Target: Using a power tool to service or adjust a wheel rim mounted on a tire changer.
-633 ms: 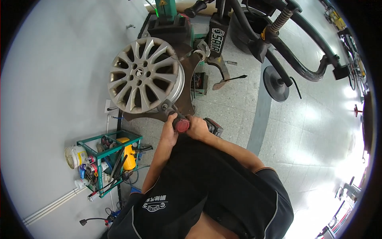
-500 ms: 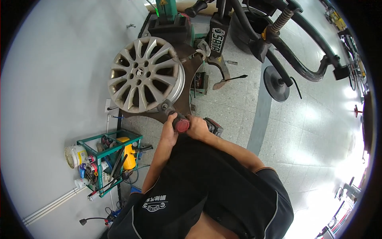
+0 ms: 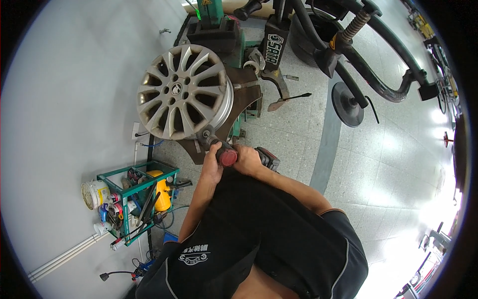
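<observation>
Head view: a white rectangular label with dark lettering runs down the black post (image 3: 273,47) of the tyre machine (image 3: 249,94), just right of the wheel rim. A yellow triangular sign sits high on the green column (image 3: 205,6) at the top edge. On the person's left, a green wire rack (image 3: 130,204) by the wall holds a white tub (image 3: 92,194) with a printed label, a yellow container (image 3: 160,192) and small bottles and tools too crowded to tell apart.

The silver wheel rim (image 3: 183,92) sits tilted on the machine's brown plate, its spoked face turned toward the wall. The power tool (image 3: 222,149), dark with a red end and a red and black body, lies just below the rim's lower edge, with its front tip touching or nearly touching the rim; which one cannot be told. The left hand (image 3: 213,160) is curled around the tool beside its red end. The right hand (image 3: 247,160) is closed over the tool's body just right of that. The 2 hands sit side by side, touching, below the rim.
</observation>
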`<state>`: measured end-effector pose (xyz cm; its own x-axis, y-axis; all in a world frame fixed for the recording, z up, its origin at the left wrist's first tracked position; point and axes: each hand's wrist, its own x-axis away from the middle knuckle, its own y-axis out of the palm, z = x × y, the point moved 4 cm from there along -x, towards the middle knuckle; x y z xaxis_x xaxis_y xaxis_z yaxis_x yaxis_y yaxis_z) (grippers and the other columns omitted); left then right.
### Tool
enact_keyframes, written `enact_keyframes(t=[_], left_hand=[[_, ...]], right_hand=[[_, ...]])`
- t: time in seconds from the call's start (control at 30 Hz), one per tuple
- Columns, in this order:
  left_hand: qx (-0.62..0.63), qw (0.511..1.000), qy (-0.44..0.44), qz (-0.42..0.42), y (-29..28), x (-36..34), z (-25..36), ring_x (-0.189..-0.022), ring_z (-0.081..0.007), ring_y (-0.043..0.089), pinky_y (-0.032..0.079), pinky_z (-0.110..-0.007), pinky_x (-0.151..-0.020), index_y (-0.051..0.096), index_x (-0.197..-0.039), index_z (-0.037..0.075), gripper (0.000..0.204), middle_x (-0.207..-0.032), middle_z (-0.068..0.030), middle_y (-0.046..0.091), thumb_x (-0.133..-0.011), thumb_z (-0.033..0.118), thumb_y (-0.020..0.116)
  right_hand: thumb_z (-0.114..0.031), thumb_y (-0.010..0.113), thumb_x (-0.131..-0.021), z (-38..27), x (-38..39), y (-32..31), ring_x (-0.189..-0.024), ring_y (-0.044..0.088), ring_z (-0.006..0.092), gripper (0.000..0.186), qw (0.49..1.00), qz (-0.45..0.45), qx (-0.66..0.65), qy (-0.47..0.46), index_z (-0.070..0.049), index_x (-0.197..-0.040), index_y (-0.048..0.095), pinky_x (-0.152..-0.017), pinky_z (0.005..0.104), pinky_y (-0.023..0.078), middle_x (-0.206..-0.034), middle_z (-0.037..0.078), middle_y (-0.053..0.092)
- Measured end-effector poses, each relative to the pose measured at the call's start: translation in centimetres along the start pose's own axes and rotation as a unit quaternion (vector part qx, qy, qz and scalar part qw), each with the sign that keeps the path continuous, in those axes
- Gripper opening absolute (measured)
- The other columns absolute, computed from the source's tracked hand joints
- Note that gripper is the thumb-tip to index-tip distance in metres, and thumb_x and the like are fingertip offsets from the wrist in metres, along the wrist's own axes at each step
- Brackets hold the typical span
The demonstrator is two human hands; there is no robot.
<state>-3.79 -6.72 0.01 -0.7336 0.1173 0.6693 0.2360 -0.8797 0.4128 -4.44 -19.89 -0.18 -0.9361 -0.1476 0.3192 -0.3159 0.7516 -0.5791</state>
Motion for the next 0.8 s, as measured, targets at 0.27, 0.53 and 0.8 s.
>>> enact_keyframes(t=[0.27,0.53,0.8], left_hand=[[0.01,1.0,0.006,-0.014,-0.1,0.2,0.2,-0.086,-0.0151,0.059,0.048,-0.031,-0.079,0.057,-0.1,0.011,0.024,-0.09,-0.001,0.06,-0.085,0.029,0.063],[0.005,1.0,-0.009,-0.018,-0.6,-0.1,0.0,-0.085,-0.0154,0.06,0.049,-0.032,-0.079,0.057,-0.099,0.011,0.024,-0.09,-0.0016,0.06,-0.086,0.03,0.062],[0.005,1.0,-0.002,-0.006,-1.0,0.1,0.2,-0.086,-0.0157,0.059,0.048,-0.032,-0.08,0.057,-0.099,0.01,0.026,-0.091,-0.0017,0.06,-0.086,0.031,0.062]], right_hand=[[-0.027,0.067,-0.073,-0.2,0.2,0.2,-0.087,0.063,0.0402,0.047,1.0,0.0,0.003,0.003,-0.002,-0.112,0.058,-0.077,0.0483,0.051,-0.09,0.025,0.065],[-0.033,0.066,-0.076,0.3,0.1,0.9,-0.086,0.063,0.0405,0.037,1.0,0.019,0.006,-0.017,-0.003,-0.098,0.059,-0.075,0.0489,0.05,-0.089,0.024,0.065],[-0.03,0.069,-0.072,-0.4,0.0,0.6,-0.087,0.063,0.0404,0.048,1.0,-0.007,0.003,-0.003,-0.002,-0.109,0.058,-0.076,0.0487,0.051,-0.088,0.025,0.065]])
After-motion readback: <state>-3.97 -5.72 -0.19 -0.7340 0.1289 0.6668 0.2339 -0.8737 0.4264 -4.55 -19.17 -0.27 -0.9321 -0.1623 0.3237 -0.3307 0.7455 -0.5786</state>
